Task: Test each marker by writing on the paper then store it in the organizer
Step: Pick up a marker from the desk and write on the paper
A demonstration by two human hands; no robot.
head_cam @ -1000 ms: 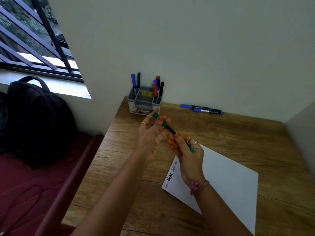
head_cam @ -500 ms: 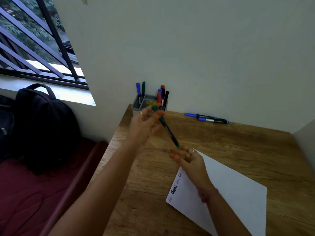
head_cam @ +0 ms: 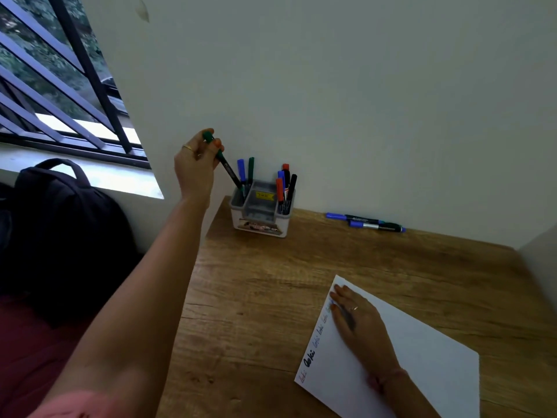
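Stored: seven markers in organizer [head_cam: 261,215]. In hand: your left hand [head_cam: 196,167] pinches green marker [head_cam: 224,162], tip entering. Right hand [head_cam: 358,321] flat on paper [head_cam: 422,366]. Outstanding: two blue markers [head_cam: 366,222].

We stretch our left arm forward, our left hand [head_cam: 197,164] raised with fingers and thumb curled in a pinch. Our right hand [head_cam: 358,321] lies flat, palm down, fingers straight together.
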